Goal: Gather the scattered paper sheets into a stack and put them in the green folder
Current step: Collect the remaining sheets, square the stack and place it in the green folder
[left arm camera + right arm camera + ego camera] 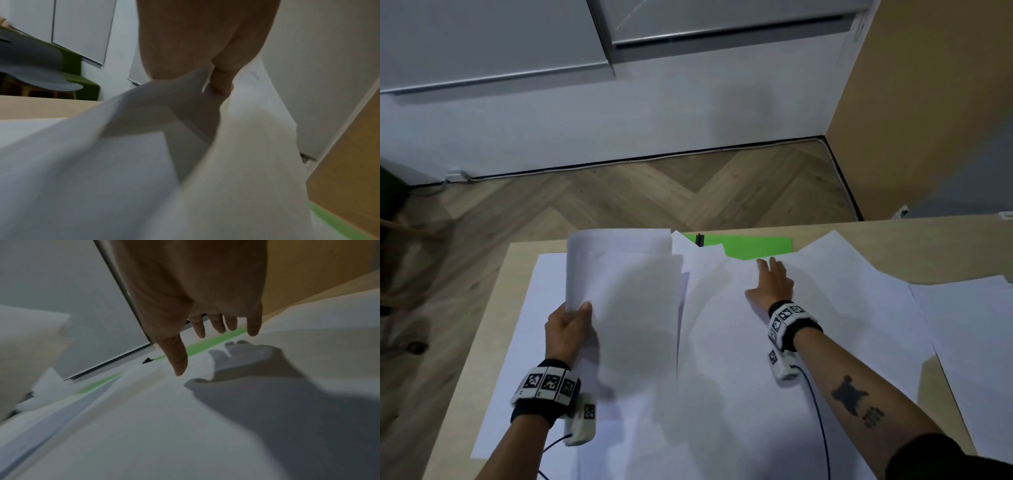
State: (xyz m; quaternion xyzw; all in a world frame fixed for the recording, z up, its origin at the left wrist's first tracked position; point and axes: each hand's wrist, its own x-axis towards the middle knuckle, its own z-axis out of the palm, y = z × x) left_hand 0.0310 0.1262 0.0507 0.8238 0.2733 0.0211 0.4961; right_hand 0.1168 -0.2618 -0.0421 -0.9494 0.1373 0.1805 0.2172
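No writing showed on any sheet; only black-and-white square markers on the wristbands (pixel 787 320). The left hand (pixel 566 330) pinched a lifted bundle of paper sheets (pixel 619 291) at its near left edge, long axis running away from the person. The right hand (pixel 772 282) hovered with fingers spread over loose sheets (pixel 842 308) covering the counter (pixel 482 342). The green folder (pixel 753 248) lay at the far edge, mostly hidden under paper.

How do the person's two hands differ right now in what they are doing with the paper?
The left hand has a grip on a bundle of sheets, thumb on top, lifting it off the table; the right hand holds nothing. The left hand's fingers curl around paper; the right hand's fingers are spread straight, reaching over loose sheets toward the green folder. Both wear marker-patterned wristbands.
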